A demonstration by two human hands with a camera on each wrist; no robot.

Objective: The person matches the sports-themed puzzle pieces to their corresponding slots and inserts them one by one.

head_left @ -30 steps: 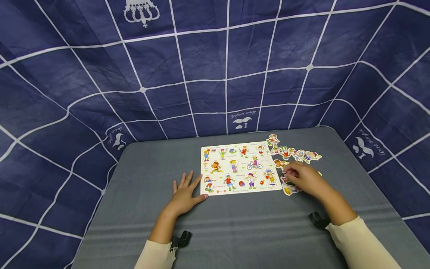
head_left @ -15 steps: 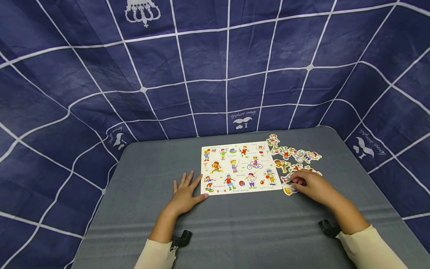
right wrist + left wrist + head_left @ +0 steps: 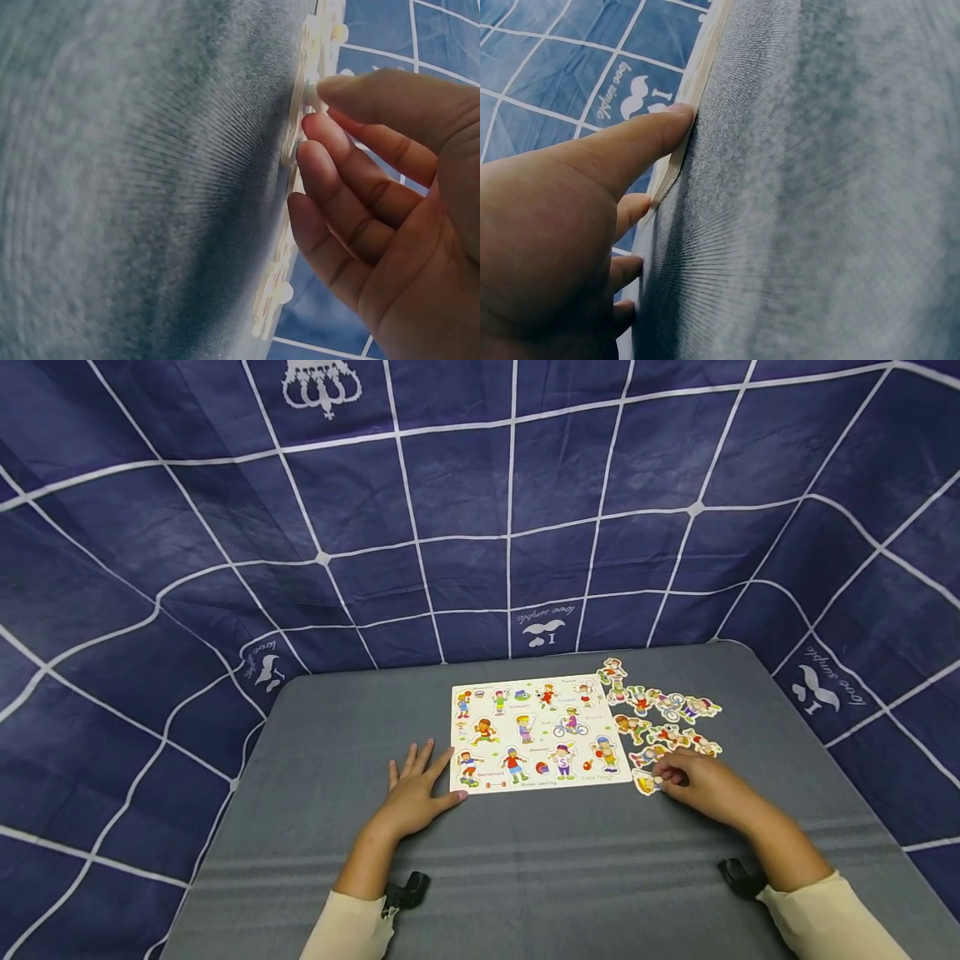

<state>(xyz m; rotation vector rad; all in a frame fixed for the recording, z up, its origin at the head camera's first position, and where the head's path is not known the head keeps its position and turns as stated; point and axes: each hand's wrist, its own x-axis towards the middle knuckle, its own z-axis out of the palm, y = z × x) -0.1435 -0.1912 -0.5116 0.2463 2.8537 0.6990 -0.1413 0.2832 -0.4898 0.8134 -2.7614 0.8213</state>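
Note:
My left hand point(image 3: 408, 802) lies flat with fingers spread, thumb and index finger at the near left corner of a white peg puzzle board point(image 3: 498, 686) printed with sports figures. In the left wrist view the thumb point(image 3: 656, 135) rests on the board's edge. Beside the board's near right corner, my right hand point(image 3: 697, 783) pinches the small knob of a puzzle piece point(image 3: 643, 782) between thumb and index finger; the fingers hide part of it. In the right wrist view the pale knob point(image 3: 311, 94) shows at the thumb tip, the other fingers curled loosely.
Several more knobbed figure pieces point(image 3: 632, 727) lie along the board's right side, some close together up to the far corner point(image 3: 612, 670). Grey cloth point(image 3: 525, 868) covers the table. A blue curtain with white lines point(image 3: 465, 577) stands behind and at both sides.
My right hand has moved right and toward me, from over the middle pieces to the nearest piece, uncovering those pieces. The left hand and the board have stayed put.

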